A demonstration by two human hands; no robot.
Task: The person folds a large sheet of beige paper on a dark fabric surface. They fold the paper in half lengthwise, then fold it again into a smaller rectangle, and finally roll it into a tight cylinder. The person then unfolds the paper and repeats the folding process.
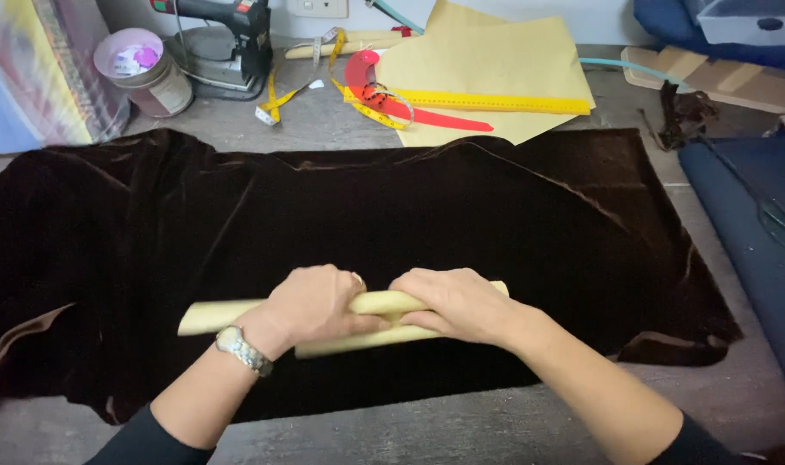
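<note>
Clearly we have our left hand [311, 303] and right hand [457, 303] clamped side by side on the pale yellow rolled paper tube [229, 314] at lower centre. Squeezing hard may crease it — or drag wrinkles into the dark brown velvet cloth [496, 215] beneath.

A pale yellow paper roll [229, 314] lies crosswise on the cloth [496, 224], near its front edge. It looks like two rolled layers or tubes pressed together, one slightly above and behind the other; which cannot be told. Its left end juts out bare; its right end just shows past the right hand [457, 303]. Both hands, the left hand [315, 303] too, are closed around its middle, side by side. The cloth is dark brown velvet, spread flat and wide, with soft creases and a turned-up corner at right.
</note>
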